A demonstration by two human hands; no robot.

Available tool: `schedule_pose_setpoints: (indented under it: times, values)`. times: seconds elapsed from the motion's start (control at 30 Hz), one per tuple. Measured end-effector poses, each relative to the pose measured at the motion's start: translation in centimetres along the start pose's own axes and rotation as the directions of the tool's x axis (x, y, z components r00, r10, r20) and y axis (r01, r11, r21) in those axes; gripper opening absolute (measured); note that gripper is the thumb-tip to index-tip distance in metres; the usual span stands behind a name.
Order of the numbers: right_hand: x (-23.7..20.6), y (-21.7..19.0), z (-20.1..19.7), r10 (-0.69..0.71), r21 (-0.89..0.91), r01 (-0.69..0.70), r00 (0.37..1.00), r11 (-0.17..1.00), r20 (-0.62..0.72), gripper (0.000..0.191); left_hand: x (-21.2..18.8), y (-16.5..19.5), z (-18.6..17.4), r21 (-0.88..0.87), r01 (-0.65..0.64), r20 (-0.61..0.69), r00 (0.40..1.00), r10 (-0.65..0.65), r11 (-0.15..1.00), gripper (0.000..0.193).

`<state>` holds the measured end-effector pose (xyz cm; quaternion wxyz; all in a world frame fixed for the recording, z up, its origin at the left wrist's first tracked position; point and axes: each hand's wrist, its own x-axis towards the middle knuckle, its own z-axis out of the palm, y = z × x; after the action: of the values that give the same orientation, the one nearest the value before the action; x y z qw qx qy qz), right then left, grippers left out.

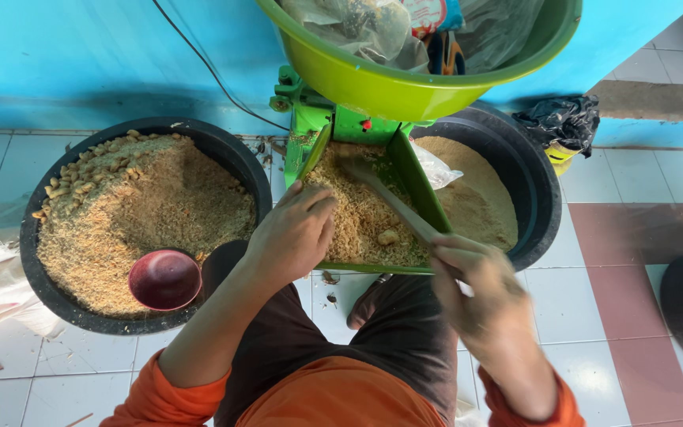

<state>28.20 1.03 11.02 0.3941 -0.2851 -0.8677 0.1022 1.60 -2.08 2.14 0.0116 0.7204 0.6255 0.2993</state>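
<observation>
Tiled floor, blue wall | left hand (294, 233) rests released on crumbs in green chute (424, 198) | right hand (476, 281) grip grasping stick (393, 202) | black tub (57, 292) beside.

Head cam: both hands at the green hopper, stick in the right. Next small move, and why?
Probably push the stick forward through the coarse meal toward the machine end of the green hopper. The right hand grips the stick with its tip buried in the pile, a whole lump sits unmoved near the front edge, and the left hand rests on the meal, steadying it.

Green tray (416, 186) – maroon bowl (164, 279)
</observation>
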Motion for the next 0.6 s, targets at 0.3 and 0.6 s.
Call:
schedule_pose_setpoints:
  times: [0.3, 0.6]
  values:
    - [-1.1, -0.9, -0.8, 0.051, -0.013, -0.051, 0.999, 0.999, -0.006, 0.024, 1.4, -1.8, -1.0, -0.306, 0.005, -0.315, 0.943, -0.106, 0.952, 0.024]
    - [-0.1, 0.3, 3.6, -0.076, -0.047, 0.075, 0.997, 0.996, -0.010, 0.021, 0.1, -1.4, -3.6, -0.281, 0.023, -0.473, 0.866, -0.159, 0.959, 0.017]
